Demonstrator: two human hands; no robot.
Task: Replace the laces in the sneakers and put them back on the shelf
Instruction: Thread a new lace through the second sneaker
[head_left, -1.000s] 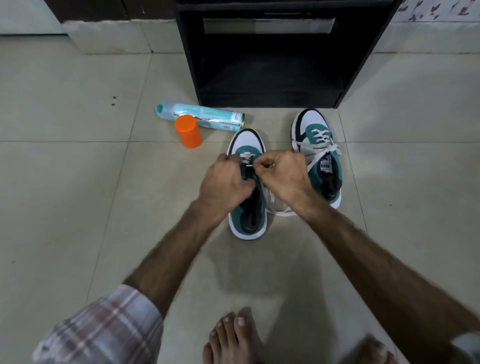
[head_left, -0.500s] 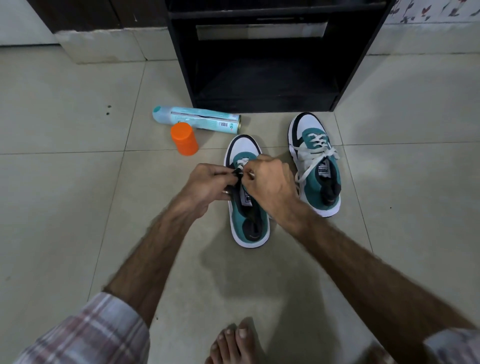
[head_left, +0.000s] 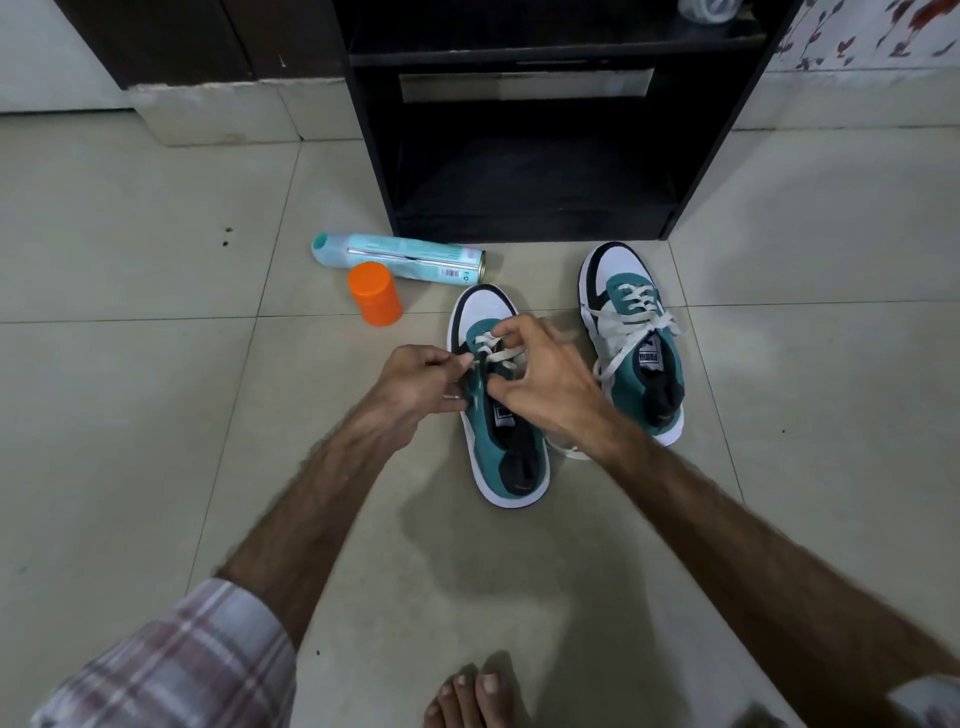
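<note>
Left sneaker (head_left: 506, 441) toe points toward shelf (head_left: 535, 156); left hand (head_left: 415, 384) and right hand (head_left: 540, 384) pinch its lace (head_left: 498, 356).

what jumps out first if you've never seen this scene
Two bare hands, left hand and right hand, meet at centre over a teal-and-white sneaker, pinching its white lace. Its laced twin sneaker stands just right, before a black open shelf. A bright orange plastic cap stands on the floor at left.
</note>
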